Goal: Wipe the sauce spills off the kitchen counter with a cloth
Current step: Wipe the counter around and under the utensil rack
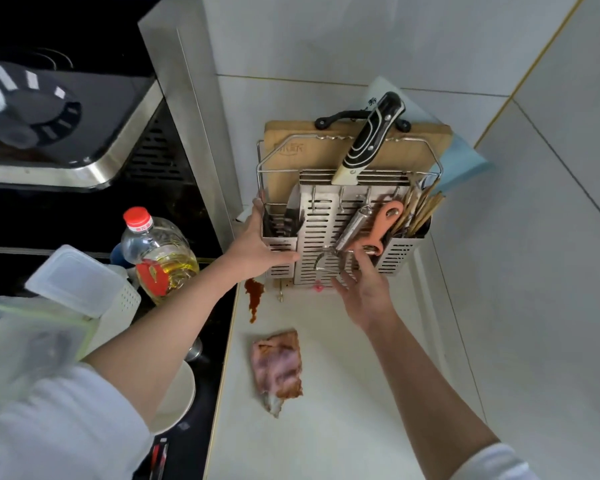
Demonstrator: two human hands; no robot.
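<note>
Just beneath the left hand, a red-brown sauce spill lies on the white counter, running as a narrow streak from the foot of the metal rack back toward the person. Its long axis points roughly away from the body, and its wider end sits nearest the rack. The left hand grips the rack's left wall, fingers wrapped over the edge and thumb across the front. The right hand is spread wide, fingers against the lower front of the rack; whether it bears any weight I cannot tell. Neither hand holds the cloth, which lies crumpled and already stained between the two forearms, nearer the body than the spill, its length also running away from the person. I judge the wiping as part done at most: the streak is unwiped, and the rack probably has to shift before the cloth is picked up.
</note>
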